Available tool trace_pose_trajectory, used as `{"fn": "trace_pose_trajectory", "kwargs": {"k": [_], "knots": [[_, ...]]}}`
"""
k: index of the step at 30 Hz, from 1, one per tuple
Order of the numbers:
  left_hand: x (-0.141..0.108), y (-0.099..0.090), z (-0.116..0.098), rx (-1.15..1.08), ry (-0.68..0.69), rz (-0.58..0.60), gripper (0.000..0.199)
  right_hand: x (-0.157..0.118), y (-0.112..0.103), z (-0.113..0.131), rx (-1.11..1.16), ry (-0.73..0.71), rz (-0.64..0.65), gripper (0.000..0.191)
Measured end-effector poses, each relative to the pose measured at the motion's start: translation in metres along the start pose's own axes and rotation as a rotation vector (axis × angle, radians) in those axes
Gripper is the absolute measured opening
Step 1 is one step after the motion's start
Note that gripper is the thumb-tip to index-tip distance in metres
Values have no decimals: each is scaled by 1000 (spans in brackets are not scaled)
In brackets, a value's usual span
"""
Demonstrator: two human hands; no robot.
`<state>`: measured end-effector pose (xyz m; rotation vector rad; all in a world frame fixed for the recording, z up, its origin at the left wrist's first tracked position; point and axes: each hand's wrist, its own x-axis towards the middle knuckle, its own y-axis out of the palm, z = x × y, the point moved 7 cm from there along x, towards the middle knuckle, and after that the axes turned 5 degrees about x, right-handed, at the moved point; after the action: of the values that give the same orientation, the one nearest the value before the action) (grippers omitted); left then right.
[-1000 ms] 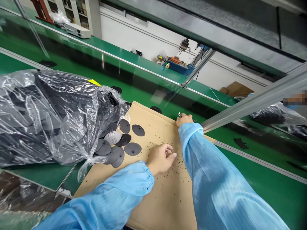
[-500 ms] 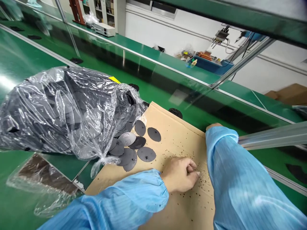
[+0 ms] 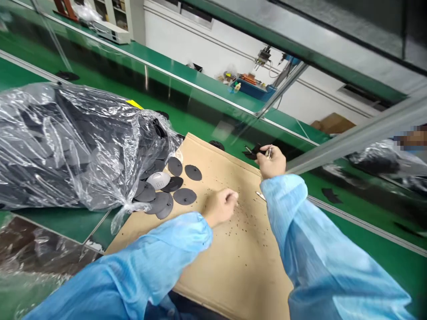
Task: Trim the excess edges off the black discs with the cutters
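Note:
My left hand is curled closed just above the cardboard sheet; whatever its fingers may hold is hidden. Beyond the sheet's far right edge, my right hand grips a small metal tool, mostly covered by the fingers. Close to those fingertips lies a dark object with a thin metallic piece. A pale stick-like end shows beside my right sleeve. Oval dark grey discs lie left of my left hand, among them a lighter one with markings. Tiny black bits dot the cardboard.
A large clear plastic bag full of dark discs fills the left, its mouth at the cardboard. A metal post slants up at the right. Past a transparent barrier stand a blue bin and a back bench. A blurred person's part appears far right.
My right hand has come up into fuller view, now with a metal tool visible in it. My left hand remains curled over the cardboard. The whole view has shifted, moving the bag leftward.

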<state>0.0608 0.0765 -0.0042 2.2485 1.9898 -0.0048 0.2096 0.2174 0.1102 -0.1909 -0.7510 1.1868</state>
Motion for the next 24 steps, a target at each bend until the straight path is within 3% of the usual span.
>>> {"fn": "trace_pose_trajectory", "kwargs": {"k": [3, 5, 8, 10, 13, 15, 18, 20, 24], "knots": [[0, 4, 11, -408, -312, 66, 38, -67, -12, 22, 420, 76, 174, 26], [-4, 12, 11, -545, -455, 203, 48, -111, -18, 29, 586, 134, 298, 29], [-17, 22, 7, -578, -544, 440, 45, -157, -22, 21, 732, 220, 376, 30], [-23, 21, 4, -582, -510, 481, 32, -173, -21, 9, 780, 254, 377, 31], [-28, 18, -4, -555, -379, 464, 26, -178, -19, -7, 755, 220, 321, 36], [-29, 15, -6, -521, -319, 401, 30, -173, -30, -19, 693, 162, 120, 34], [-24, 5, -5, -497, -268, 203, 33, -168, -49, -37, 549, 116, -205, 30], [-20, -1, -5, -477, -223, 109, 34, -166, -49, -43, 465, 129, -219, 32], [-15, -7, -8, -421, -167, 56, 32, -167, -35, -43, 313, 146, -42, 47]]}}
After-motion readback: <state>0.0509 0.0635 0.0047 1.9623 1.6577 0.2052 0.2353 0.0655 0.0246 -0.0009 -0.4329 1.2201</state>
